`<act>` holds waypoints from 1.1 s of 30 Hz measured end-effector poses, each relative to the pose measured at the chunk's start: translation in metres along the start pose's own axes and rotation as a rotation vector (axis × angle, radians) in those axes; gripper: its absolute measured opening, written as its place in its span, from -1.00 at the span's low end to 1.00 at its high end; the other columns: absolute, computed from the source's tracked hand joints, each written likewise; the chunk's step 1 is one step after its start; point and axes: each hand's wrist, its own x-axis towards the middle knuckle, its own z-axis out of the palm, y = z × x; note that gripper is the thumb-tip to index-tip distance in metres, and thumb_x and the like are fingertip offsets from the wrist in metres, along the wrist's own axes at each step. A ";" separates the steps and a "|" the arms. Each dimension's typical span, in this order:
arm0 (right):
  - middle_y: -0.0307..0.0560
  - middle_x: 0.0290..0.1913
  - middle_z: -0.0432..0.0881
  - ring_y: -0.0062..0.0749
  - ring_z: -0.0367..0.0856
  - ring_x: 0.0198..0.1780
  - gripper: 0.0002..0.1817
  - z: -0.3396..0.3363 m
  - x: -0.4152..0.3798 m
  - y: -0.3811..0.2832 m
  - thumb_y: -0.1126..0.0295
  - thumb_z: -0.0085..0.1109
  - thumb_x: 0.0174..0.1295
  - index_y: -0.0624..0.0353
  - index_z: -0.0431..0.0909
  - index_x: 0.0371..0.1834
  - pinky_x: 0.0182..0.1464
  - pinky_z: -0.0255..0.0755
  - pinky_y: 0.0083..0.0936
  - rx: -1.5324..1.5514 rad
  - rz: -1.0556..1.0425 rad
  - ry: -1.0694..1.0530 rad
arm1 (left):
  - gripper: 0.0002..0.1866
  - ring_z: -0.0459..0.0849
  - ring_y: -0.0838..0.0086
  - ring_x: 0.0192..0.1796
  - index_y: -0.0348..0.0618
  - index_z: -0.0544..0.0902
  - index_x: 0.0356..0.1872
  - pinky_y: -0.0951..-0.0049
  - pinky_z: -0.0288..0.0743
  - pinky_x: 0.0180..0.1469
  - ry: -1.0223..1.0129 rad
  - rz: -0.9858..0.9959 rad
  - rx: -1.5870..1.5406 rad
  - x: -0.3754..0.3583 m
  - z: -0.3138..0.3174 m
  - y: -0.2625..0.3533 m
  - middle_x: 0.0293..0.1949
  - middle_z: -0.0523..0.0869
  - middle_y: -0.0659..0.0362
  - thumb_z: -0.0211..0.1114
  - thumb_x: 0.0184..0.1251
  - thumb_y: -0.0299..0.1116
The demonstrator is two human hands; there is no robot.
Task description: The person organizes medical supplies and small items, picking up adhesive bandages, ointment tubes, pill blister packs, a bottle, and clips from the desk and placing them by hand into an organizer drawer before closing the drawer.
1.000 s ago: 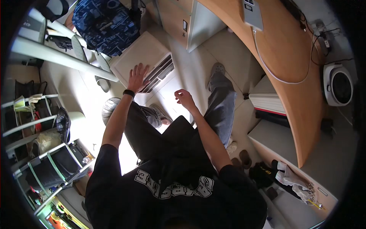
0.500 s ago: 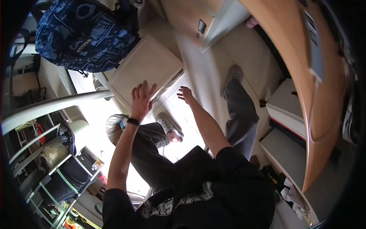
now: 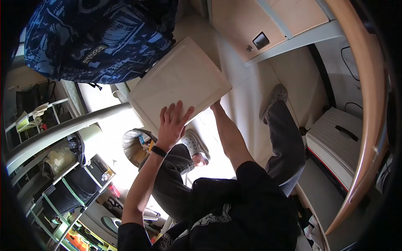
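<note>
A pale, flat-topped box [image 3: 180,79] lies in front of me at the upper middle. My left hand [image 3: 171,127] rests on its near edge with the fingers spread over the top; a dark band circles the wrist. My right hand [image 3: 215,105] reaches to the box's near right side, and its fingers are hidden beneath or behind the edge. A blue patterned backpack [image 3: 100,42] stands against the far left side of the box.
A round bin [image 3: 136,146] with litter stands below the box. Metal shelving [image 3: 79,184] fills the left. A cabinet [image 3: 268,25] is at the upper right, with a wooden desk edge [image 3: 368,104] and a pale suitcase [image 3: 335,138] at the right.
The box looks nearer, and its right side sits higher and further right. My right hand has moved from open air to the box's edge. My left hand has shifted slightly right and down.
</note>
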 end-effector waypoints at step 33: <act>-0.11 0.33 0.28 -0.34 0.29 0.30 -0.37 -0.112 -0.059 -0.009 0.19 0.06 0.30 0.10 0.10 0.39 0.29 0.28 -0.33 0.269 -0.162 -0.314 | -0.27 0.32 0.03 0.23 0.21 0.38 0.29 -0.08 0.22 0.24 -0.013 -0.013 -0.015 0.008 0.002 -0.002 0.30 0.30 -0.06 0.35 -0.03 -0.41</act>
